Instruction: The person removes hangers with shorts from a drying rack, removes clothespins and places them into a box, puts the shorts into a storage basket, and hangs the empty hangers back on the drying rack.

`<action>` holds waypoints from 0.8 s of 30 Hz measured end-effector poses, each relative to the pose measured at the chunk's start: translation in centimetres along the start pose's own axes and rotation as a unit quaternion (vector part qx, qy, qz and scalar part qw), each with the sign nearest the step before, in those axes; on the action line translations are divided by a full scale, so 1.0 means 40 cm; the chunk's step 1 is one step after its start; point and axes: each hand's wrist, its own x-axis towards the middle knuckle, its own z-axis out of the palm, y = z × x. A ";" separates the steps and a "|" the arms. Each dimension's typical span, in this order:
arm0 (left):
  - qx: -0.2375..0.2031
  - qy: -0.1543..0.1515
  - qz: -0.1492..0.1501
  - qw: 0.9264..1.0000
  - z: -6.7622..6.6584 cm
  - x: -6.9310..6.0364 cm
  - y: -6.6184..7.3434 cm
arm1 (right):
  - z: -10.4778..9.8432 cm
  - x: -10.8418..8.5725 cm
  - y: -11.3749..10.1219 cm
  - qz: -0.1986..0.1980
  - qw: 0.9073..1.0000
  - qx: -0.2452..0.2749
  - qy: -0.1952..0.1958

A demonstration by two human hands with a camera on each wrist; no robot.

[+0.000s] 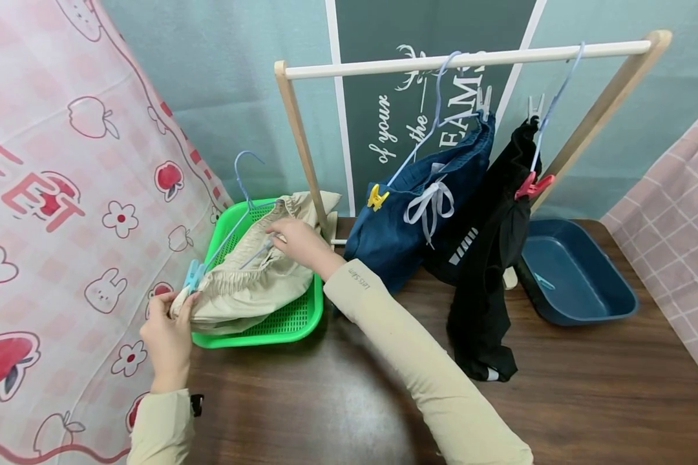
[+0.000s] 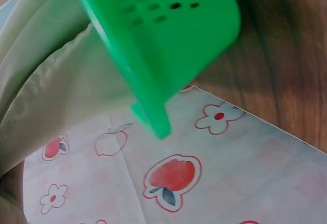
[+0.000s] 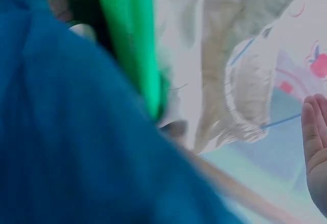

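Observation:
Beige pants [image 1: 250,278] with a gathered elastic waistband lie in and over a green basket [image 1: 293,332]. A blue hanger [image 1: 240,177] runs through their waist, hook up. At the near waistband corner my left hand [image 1: 170,336] pinches the cloth beside a light blue clip [image 1: 194,274]. My right hand [image 1: 302,244] reaches across the pants, its fingertips and thumb at the hanger's lower bar. In the right wrist view, only part of the right hand [image 3: 316,152] shows at the edge. The left wrist view shows the basket [image 2: 168,45] and beige cloth, but not the left hand's grip.
A wooden rack with a white rail [image 1: 378,66] stands behind. On it hang blue pants [image 1: 407,213] with a yellow clip [image 1: 377,197] and black pants [image 1: 485,278] with a red clip [image 1: 533,186]. A dark blue bin [image 1: 593,303] holding a clip stands right.

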 end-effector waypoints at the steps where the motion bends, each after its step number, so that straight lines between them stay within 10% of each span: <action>1: -0.003 0.004 0.005 1.000 -0.002 0.003 0.004 | 0.000 0.000 -0.011 -0.012 1.000 -0.004 -0.001; 14: -0.004 0.018 0.150 0.989 -0.008 0.016 0.030 | 0.010 -0.009 -0.156 -0.172 0.982 -0.069 -0.025; 24: -0.048 -0.024 0.216 0.975 -0.011 -0.001 0.002 | 0.034 -0.007 -0.173 -0.145 0.984 -0.086 -0.058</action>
